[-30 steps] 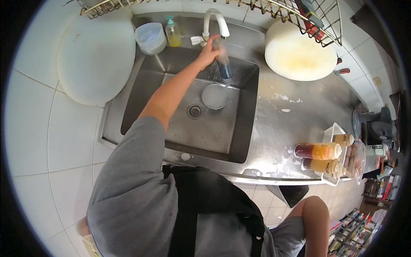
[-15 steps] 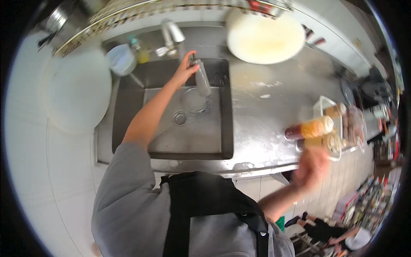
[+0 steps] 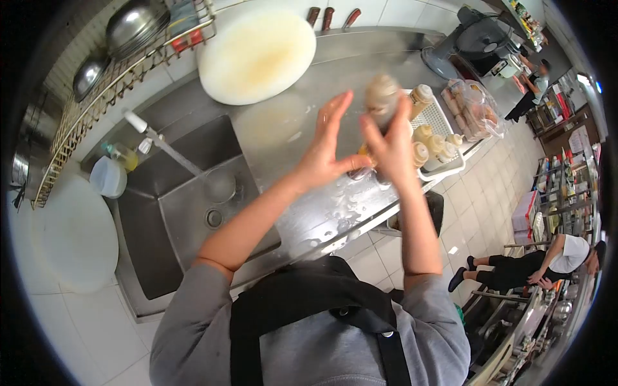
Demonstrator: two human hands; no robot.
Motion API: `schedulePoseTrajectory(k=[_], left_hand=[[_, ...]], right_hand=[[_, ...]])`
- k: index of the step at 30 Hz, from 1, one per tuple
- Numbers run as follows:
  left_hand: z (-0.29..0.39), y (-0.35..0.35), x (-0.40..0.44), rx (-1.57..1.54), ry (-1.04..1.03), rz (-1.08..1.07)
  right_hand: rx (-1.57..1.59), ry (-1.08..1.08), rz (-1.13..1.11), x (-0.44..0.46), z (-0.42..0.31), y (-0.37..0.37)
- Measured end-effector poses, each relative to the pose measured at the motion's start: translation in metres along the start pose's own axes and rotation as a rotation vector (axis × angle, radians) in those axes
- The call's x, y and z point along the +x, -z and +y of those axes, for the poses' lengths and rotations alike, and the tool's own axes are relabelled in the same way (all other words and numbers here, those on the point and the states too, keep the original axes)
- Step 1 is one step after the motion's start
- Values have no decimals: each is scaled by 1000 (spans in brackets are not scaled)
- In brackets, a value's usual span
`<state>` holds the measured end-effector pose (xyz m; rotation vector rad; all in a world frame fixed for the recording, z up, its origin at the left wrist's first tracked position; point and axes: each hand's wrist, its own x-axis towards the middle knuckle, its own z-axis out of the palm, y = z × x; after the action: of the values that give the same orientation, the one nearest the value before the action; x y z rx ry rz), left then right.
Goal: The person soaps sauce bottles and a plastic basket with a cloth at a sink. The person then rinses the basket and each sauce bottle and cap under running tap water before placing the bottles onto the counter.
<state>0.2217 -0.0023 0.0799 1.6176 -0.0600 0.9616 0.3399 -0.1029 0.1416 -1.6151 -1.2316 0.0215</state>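
My right hand is wrapped around a squeeze bottle, held upright-looking above the counter and smeared by motion. Its pale top shows above my fingers; the lower part is hidden. To its left, my left hand is open, thumb and fingers spread, with nothing in it. Behind and below the hands, part of an orange and dark red bottle shows on the counter. A white plastic basket to the right holds several squeeze bottles with cream tops.
Water runs from the tap into the steel sink. A round white board leans at the back, near knives. Bagged food and a fan stand beyond the basket. A person is at the far right.
My left hand has left the sink and the clear bottle it held there, and is now open over the counter. My right hand has risen and now grips a bottle. The view has turned right.
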Motion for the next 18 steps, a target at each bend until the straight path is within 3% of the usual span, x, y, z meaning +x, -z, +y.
schedulePoseTrajectory(k=[2, 5, 6, 8, 11, 12, 14, 17, 18], left_hand=[[-25, -21, 3, 433, -66, -162], [-75, -48, -9, 458, 110, -248], [-87, -54, -12, 460, 193, -281], [-98, -68, -14, 477, 205, -230], [-111, -80, -18, 486, 133, -132], [-116, -85, -21, 497, 124, -72], [-124, -84, -29, 522, 120, 8], [-129, -65, -41, 608, 45, 183], [-126, -53, -44, 590, 73, 251]], right_hand=[[-55, 39, 166, 32, 30, 45], [-234, -24, 194, 71, 77, 111], [-344, 55, 196, 81, 109, 131], [-661, 64, 278, 92, 159, 157], [-681, -124, 239, 98, 212, 171], [-669, -118, 223, 98, 231, 171], [-649, -379, 67, 100, 273, 166], [-563, -443, -174, 99, 365, 159], [-415, -552, -252, 97, 323, 150]])
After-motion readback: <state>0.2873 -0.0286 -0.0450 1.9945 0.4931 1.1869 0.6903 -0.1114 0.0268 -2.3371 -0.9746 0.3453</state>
